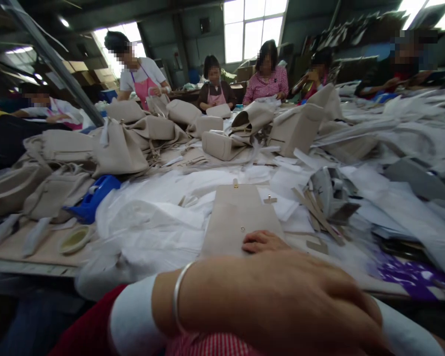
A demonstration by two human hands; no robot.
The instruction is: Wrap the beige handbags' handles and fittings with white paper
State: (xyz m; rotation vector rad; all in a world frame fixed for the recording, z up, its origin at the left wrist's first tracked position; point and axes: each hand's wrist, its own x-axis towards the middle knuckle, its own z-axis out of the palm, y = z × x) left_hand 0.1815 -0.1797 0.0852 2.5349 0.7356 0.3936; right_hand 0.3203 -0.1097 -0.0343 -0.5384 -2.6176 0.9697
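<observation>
A flat beige bag piece (241, 212) lies on white wrapping sheets in front of me, with a small gold-coloured fitting (236, 184) at its far edge and a small ring on its face. My right hand (265, 242) rests on the near right part of this piece, fingers laid on its surface. Across the foreground reaches my left hand (300, 296), a silver bangle (177, 296) on its wrist. It passes over my right arm beside the white right cuff (404, 326). Its fingertips are blurred and partly hidden, so their grip is unclear.
Beige handbags (118, 148) are heaped across the table's far side. A blue tape dispenser (92, 198) and a shallow round dish (74, 240) stand left. To the right are a grey tape dispenser (328, 193), beige strips and purple material (411, 277). Several people work beyond.
</observation>
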